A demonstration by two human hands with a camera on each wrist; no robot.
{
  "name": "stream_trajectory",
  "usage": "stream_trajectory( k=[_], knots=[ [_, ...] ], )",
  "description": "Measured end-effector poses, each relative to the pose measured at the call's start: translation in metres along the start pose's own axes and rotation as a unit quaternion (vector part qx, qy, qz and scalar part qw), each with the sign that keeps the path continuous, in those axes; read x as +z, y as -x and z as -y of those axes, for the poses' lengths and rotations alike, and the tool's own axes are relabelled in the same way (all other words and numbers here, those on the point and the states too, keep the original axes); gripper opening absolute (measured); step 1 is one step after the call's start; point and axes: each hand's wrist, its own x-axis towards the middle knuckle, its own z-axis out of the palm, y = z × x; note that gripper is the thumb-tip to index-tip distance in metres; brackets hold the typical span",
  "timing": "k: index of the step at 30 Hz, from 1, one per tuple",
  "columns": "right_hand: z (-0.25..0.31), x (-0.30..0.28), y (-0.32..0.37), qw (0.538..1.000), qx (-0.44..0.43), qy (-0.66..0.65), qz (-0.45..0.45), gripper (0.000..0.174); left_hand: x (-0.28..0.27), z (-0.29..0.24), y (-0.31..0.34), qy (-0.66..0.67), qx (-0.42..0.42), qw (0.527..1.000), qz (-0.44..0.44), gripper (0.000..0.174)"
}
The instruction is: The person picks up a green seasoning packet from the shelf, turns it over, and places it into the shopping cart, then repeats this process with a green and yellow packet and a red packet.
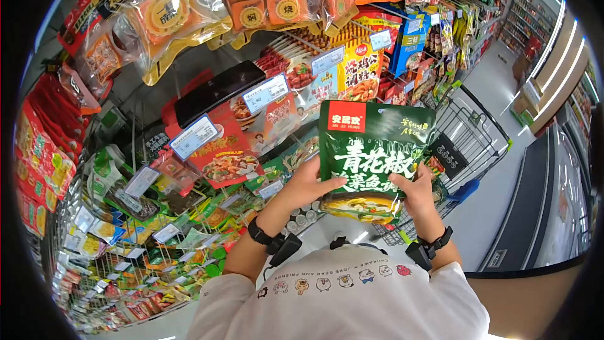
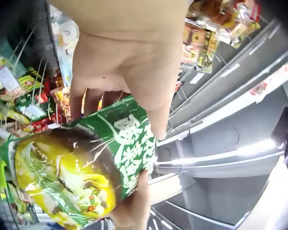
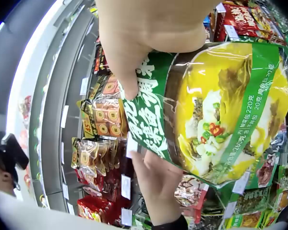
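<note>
A green seasoning packet point(image 1: 371, 151) with white lettering and a red brand square is held upright before the person's chest. The left hand point(image 1: 311, 182) grips its left side, thumb across the front and fingers behind. On the opposite side the right hand point(image 1: 415, 190) grips it the same way, its thumb on the lettering. The left wrist view shows the packet point(image 2: 67, 172) with a fish-dish picture on its lower half, and the left hand point(image 2: 127, 72) over its edge. In the right wrist view the right hand point(image 3: 149, 38) holds the packet point(image 3: 221, 115) by its edge.
Racks of hanging food packets with price tags point(image 1: 267, 93) line the left. A dark phone-like slab point(image 1: 217, 91) lies along the tag rail. Beyond the packet stands a wire shopping cart point(image 1: 478, 126). An aisle floor point(image 1: 503, 82) and a dark-fronted case point(image 1: 535, 208) are on the right.
</note>
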Motion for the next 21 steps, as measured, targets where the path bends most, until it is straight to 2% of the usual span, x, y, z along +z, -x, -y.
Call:
stream_trajectory(
  k=[1, 2, 7, 10, 16, 21],
  knots=[
    [-0.001, 0.0, 0.0, 1.0, -0.009, 0.007, 0.0, 0.044, 0.001, -0.002, -0.002, -0.026, 0.016, 0.999, -0.029, 0.046],
    [0.0, 0.002, -0.002, 1.0, -0.016, 0.012, 0.006, 0.045, -0.002, 0.004, -0.003, -0.032, 0.066, 0.996, -0.054, 0.043],
    [-0.019, -0.005, -0.012, 0.998, -0.008, 0.036, 0.044, 0.052, -0.005, -0.006, -0.003, 0.079, 0.043, 0.985, -0.145, 0.028],
    [-0.018, -0.004, -0.018, 0.996, -0.006, 0.057, 0.072, 0.052, -0.004, 0.006, -0.006, 0.122, 0.037, 0.969, -0.209, 0.027],
    [-0.018, -0.006, -0.03, 0.996, -0.001, 0.043, 0.084, 0.052, -0.004, 0.011, -0.015, 0.23, 0.017, 0.947, -0.223, 0.03],
    [-0.019, -0.02, -0.038, 0.996, 0.0, 0.053, 0.077, 0.052, 0.0, 0.022, -0.028, 0.222, 0.022, 0.948, -0.227, 0.03]
  ],
)
